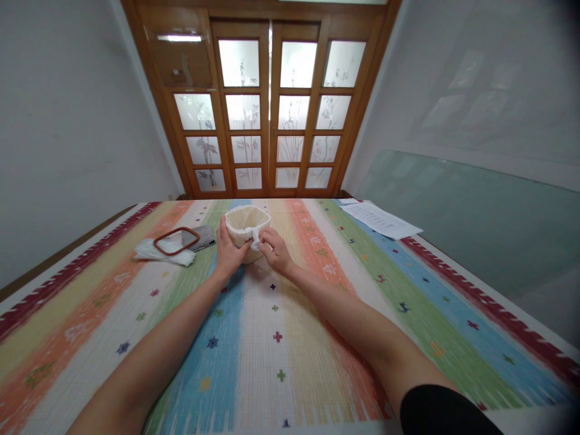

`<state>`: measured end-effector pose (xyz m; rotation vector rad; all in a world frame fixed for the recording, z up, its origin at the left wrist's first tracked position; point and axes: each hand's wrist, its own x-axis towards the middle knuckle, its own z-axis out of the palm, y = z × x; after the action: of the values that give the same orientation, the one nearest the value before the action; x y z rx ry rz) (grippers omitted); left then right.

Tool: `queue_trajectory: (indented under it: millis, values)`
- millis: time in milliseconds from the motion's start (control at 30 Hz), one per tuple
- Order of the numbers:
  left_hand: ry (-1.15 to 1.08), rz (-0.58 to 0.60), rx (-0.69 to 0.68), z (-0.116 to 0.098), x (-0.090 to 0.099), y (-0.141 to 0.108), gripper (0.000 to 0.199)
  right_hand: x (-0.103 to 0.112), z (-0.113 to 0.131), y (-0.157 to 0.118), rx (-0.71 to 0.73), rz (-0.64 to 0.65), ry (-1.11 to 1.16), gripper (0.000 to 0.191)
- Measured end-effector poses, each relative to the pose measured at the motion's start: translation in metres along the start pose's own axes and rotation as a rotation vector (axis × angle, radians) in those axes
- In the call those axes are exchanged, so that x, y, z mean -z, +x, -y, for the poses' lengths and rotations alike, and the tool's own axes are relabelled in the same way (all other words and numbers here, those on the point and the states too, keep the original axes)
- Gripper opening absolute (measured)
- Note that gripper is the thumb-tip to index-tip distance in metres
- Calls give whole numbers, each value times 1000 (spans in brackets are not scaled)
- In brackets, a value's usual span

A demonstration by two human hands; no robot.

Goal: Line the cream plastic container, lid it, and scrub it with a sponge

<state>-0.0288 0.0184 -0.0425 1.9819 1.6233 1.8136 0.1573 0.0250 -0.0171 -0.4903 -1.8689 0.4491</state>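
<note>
"Head view: what's risky?"
"The right hand (275, 249) is pinching a bunched white liner (248, 219); hard pulling could tear it. The left hand (228, 249) is gripping the left rim of the cream bin (252, 256), which is standing far-centre; a loosening grip could let it tip."
"Counts?"
"One bin, one liner; left, one brown frame (183, 248) is lying; far right, one printed sheet (380, 220), perhaps two."
</note>
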Motion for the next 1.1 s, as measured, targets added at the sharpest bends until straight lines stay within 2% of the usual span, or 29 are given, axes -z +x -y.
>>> queue_trajectory:
  millis: [133,233,467,533,700,767,900,1100]
  values:
    - [-21,-9,14,-2,1,-1,108,-6,3,-4,111,61,-92,19]
    - [-24,-15,6,-1,1,-3,108,-10,2,-6,121,80,-92,18]
    - [-55,32,-54,3,-1,-5,113,-10,-5,-3,69,-23,-69,10]
    - [-86,52,-65,2,0,-6,107,-9,-6,-1,38,-45,-80,12]
    - [-178,74,-79,-1,1,-8,72,-5,-6,0,-16,-116,-121,13]
    - [-184,68,-86,-3,1,-9,72,-5,-6,-1,-15,-127,-159,14]
    - [-118,53,-64,-7,-2,-10,87,-7,-6,-5,-5,-116,-222,18]
    - [-75,14,-9,-10,-1,-9,73,-7,-7,-6,-31,-113,-150,7]
